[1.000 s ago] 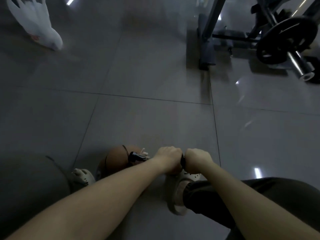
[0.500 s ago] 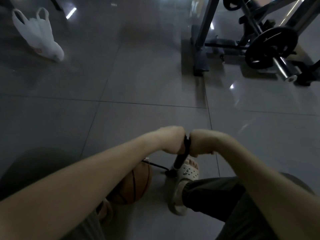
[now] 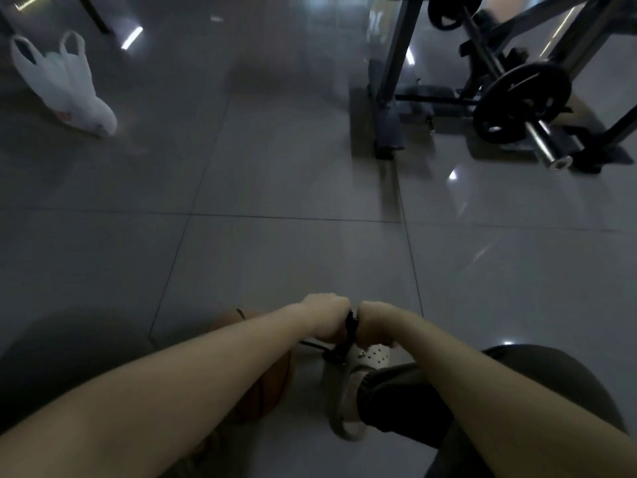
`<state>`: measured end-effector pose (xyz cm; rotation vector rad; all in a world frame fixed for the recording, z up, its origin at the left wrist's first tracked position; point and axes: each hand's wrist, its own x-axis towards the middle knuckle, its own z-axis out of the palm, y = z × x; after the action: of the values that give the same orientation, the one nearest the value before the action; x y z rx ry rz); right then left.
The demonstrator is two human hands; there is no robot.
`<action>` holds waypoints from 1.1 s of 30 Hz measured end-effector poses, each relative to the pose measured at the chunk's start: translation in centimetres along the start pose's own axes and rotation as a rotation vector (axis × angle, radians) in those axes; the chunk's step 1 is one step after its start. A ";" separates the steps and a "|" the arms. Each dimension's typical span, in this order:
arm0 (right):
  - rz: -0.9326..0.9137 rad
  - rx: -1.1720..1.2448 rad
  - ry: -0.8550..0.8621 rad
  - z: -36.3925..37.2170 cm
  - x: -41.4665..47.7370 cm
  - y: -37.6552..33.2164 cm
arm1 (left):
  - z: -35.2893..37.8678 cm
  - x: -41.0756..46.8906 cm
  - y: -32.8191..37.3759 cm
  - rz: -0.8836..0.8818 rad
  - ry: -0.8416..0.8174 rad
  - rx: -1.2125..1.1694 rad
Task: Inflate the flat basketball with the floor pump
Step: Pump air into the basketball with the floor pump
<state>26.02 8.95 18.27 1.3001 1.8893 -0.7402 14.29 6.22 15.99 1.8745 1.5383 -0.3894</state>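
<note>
**Two-handed stroke on the floor pump [image 3: 350,328].** The left grip [image 3: 324,317] and right grip [image 3: 378,322] are each closed in a fist around one side of the handle. Their knuckles nearly meet above the dark shaft, which probably keeps the push centred on the piston. The shoe [image 3: 366,361] sits against the pump's base, apparently to pin it to the floor [image 3: 275,257]. The basketball [image 3: 273,386] lies on the floor just left of the pump, partly hidden by the left forearm. A thin hose [image 3: 312,345] joins the two, and the ball is close enough that the hose need not pull taut. The ball's firmness cannot be judged.
</note>
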 end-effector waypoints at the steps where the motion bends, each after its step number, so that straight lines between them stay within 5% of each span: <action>1: -0.022 0.048 -0.005 -1.5 -1.2 0.1 | -1.8 -0.8 0.2 0.011 0.003 -0.003; 6: -0.107 0.135 0.104 -8.5 -6.7 1.2 | -10.4 -5.3 1.7 0.062 0.087 -0.118; 15: -0.015 -0.074 0.143 0.4 3.4 0.1 | 1.3 2.1 -0.9 -0.113 0.105 -0.065; 23: -0.038 -0.031 0.036 1.2 4.4 0.4 | 2.6 3.1 -0.9 -0.089 0.050 0.020; 27: -0.072 0.058 -0.050 -2.1 0.0 1.2 | -1.9 0.3 0.6 -0.049 -0.007 0.010; 33: -0.119 0.149 0.094 -9.5 -5.8 1.4 | -11.9 -4.1 1.7 0.039 0.033 -0.071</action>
<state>26.43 13.73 28.38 1.3428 2.0338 -0.9108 12.67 10.84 27.68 1.8615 1.5146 -0.2834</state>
